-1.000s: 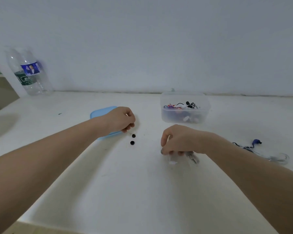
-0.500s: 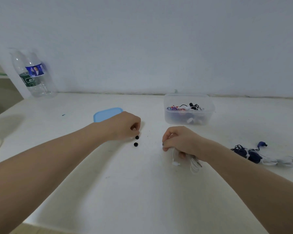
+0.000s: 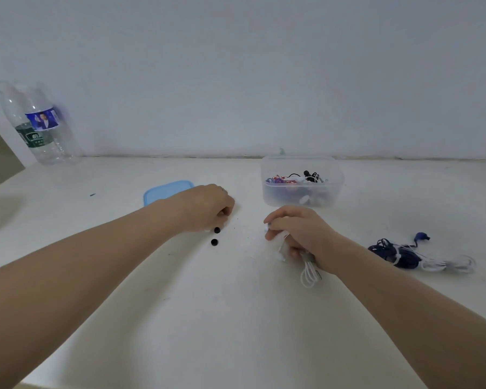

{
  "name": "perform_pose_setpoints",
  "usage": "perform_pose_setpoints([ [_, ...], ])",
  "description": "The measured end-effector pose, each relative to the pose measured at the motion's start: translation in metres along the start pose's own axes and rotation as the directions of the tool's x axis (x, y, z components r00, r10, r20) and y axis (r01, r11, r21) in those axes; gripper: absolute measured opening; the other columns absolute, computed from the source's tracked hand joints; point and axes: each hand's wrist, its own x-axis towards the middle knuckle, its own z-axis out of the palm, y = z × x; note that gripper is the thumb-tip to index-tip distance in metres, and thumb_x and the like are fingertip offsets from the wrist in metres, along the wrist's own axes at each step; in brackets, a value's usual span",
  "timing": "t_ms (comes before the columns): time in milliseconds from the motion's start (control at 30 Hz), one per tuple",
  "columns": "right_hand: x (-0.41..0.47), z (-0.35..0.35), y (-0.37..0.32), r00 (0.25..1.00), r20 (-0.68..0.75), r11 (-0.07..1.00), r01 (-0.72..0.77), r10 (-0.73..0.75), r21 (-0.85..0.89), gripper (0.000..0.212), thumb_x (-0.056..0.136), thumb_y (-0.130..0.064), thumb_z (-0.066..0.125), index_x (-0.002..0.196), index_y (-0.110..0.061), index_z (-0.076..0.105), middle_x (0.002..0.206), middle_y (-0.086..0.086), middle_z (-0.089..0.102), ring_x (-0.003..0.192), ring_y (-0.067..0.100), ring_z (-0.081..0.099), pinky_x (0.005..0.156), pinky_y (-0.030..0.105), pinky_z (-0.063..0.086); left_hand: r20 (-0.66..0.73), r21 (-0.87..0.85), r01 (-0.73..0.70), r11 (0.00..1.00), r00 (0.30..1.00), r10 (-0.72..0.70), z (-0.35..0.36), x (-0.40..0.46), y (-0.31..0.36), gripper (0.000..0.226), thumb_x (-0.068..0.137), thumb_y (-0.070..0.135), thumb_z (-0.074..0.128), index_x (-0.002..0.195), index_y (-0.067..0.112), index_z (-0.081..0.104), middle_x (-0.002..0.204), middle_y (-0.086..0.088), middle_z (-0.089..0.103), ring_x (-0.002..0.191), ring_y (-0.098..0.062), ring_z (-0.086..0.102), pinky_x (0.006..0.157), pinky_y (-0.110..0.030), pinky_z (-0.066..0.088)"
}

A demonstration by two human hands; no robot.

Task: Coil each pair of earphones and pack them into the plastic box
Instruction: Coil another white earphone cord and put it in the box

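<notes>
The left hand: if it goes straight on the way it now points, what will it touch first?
The left hand points forward and right across the table. The plastic box looks like the first thing on that line. Depth is unclear, so it may pass just in front of the box.

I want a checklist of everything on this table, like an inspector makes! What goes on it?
Surface: white table, with a few small dark specks.
Job's things: clear plastic box, open, with coiled earphones inside; white earphones in the right hand; navy earphones bundled at the right; blue lid flat behind the left hand.
Clutter: two small black ear tips by the left hand.
Hands: left hand curled, fingertips down beside the tips; what it holds is hidden. Right hand grips the white earphones.
Cables: white loops hang out below the right hand; a pale cable trails from the navy bundle.
Surroundings: plain wall; water bottle far left.
</notes>
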Motion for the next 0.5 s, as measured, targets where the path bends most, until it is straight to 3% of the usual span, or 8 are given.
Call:
perform_pose_setpoints([
  [167, 0.0, -0.019, 0.003, 0.98, -0.195, 0.967, 0.083, -0.035, 0.242, 0.007, 0.089, -0.007, 0.064, 0.094, -0.009, 0.068, 0.073, 0.008, 0.071, 0.04, 0.013, 0.029, 0.039, 0.023, 0.033, -0.213, -0.22, -0.219, 0.951, 0.962, 0.172, 0.0, 0.007, 0.046, 0.008, 0.093, 0.018, 0.063, 0.096, 0.014, 0.068, 0.088, 0.001, 0.06, 0.081, -0.015, 0.054, 0.076, -0.028, 0.044],
  [267, 0.0, -0.032, 0.012, 0.951, -0.3, 0.966, 0.139, -0.069, 0.216, 0.008, 0.088, -0.009, 0.064, 0.096, -0.009, 0.068, 0.078, 0.009, 0.074, 0.038, 0.013, 0.034, 0.042, 0.025, 0.035, -0.268, -0.286, -0.279, 0.917, 0.942, 0.203, 0.017, 0.015, 0.074, 0.007, 0.091, 0.02, 0.064, 0.095, 0.019, 0.069, 0.088, 0.004, 0.061, 0.077, -0.01, 0.054, 0.072, -0.024, 0.043],
  [500, 0.0, -0.038, 0.033, 0.902, -0.371, 0.96, 0.269, -0.223, 0.077, 0.005, 0.089, -0.009, 0.065, 0.093, -0.011, 0.067, 0.075, 0.005, 0.075, 0.038, 0.016, 0.04, 0.042, 0.024, 0.036, -0.411, -0.573, -0.245, 0.782, 0.912, -0.015, 0.051, 0.029, 0.09, 0.009, 0.086, 0.019, 0.074, 0.089, 0.027, 0.072, 0.077, 0.011, 0.061, 0.07, -0.006, 0.055, 0.066, -0.015, 0.04],
])
